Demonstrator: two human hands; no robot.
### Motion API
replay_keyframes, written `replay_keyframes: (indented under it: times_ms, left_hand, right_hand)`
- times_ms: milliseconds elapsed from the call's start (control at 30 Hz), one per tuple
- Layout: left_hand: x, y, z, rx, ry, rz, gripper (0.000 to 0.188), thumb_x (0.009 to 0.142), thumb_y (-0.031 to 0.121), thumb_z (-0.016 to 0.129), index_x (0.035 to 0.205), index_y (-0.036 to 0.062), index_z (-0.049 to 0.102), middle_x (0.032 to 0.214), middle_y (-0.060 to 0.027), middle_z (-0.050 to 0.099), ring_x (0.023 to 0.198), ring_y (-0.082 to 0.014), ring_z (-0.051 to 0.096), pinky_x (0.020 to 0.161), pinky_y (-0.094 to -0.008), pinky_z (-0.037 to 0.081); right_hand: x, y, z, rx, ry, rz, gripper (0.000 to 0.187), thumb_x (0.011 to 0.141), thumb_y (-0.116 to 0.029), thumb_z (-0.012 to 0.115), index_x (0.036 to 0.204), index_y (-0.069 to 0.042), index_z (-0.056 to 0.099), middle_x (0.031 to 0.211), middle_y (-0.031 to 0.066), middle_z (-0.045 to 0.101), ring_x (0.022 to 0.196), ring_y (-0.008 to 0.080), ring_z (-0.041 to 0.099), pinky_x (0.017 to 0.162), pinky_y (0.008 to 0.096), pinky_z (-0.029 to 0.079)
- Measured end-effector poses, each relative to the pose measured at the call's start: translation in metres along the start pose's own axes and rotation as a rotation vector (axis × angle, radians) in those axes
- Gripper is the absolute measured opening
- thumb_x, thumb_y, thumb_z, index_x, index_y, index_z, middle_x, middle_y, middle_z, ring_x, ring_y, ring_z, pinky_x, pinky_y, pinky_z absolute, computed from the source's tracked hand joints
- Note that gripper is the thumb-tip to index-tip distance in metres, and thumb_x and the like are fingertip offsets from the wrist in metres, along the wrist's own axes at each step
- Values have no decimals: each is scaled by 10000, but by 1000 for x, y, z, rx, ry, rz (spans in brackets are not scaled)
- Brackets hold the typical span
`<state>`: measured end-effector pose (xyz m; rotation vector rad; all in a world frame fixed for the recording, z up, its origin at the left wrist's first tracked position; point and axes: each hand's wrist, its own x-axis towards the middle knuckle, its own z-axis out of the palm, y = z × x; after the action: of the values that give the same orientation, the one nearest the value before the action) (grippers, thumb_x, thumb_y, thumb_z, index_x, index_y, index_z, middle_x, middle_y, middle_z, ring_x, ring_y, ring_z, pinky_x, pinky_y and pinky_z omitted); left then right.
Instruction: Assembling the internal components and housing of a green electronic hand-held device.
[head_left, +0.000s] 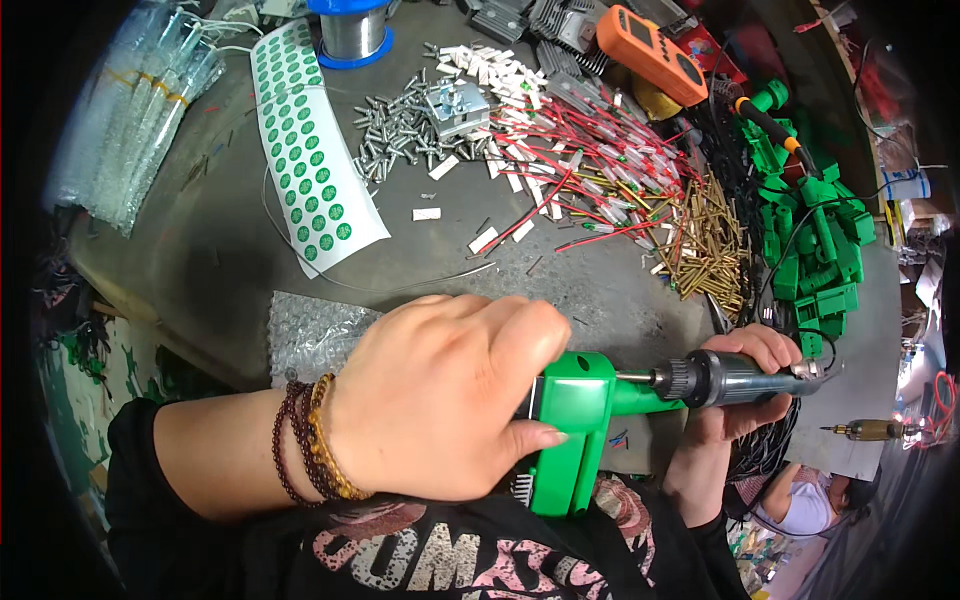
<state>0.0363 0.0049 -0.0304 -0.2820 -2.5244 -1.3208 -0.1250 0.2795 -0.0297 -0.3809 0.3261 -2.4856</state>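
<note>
My left hand (450,400) is closed over the upper left part of a green plastic housing (583,395), its thumb pressed on the front. A grey-black part shows beneath those fingers, mostly hidden. From the right, my right hand (750,400) wraps round a black electric screwdriver (715,378) held level. Its thin metal bit points left and reaches the right side of the housing; whether the tip sits in a screw is hidden. A sheet of bubble wrap (318,335) lies on the table behind my left wrist.
A strip of round green stickers (308,150) lies beyond my hands, with piles of screws (392,130), red wires (600,150) and brass pins (705,240). Green plastic parts (825,240) heap at the right. A solder spool (353,35) and orange multimeter (650,55) are at the back.
</note>
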Motion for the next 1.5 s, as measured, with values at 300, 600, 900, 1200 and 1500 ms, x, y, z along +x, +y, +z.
replay_keyframes:
  times_ms: [300,600,900,1200,1500]
  left_hand:
    - [-11,9,-10,236,-42,40,673,727,370,817,1249,35,556,1123,-120,619,1066,-333,584,928,-446,440]
    - [-34,8,-25,399,-15,65,852,594,240,857,1344,-6,536,1161,-183,605,1021,-377,584,913,-467,457]
    - [-103,42,-165,72,-287,-158,756,778,231,847,1396,-43,507,1361,-195,592,1180,-317,625,986,-408,494]
    - [-172,46,-107,-243,-114,-423,536,879,387,742,1149,-51,590,909,-256,658,852,-356,675,776,-396,529]
    - [-348,-52,-184,-195,1075,-490,163,980,174,664,1023,42,579,784,-1,560,656,-98,526,626,-254,448]
  right_hand:
    - [-4,-157,30,-583,183,-102,466,974,-477,644,1211,-87,553,1090,19,593,772,99,503,718,271,398]
    - [5,-100,16,-2884,-423,167,720,748,-100,779,1418,-146,521,1525,164,417,1374,380,450,1142,472,344]
    - [31,-46,85,-2434,-874,-918,203,787,-77,647,989,-76,621,906,85,630,890,285,653,982,502,463]
    - [28,229,156,-1723,-1774,-733,293,806,-193,665,1099,-202,662,1022,16,639,922,182,640,889,377,513]
    - [12,35,74,-1805,-503,465,309,848,-258,799,961,-19,640,866,103,692,728,199,652,649,332,521]
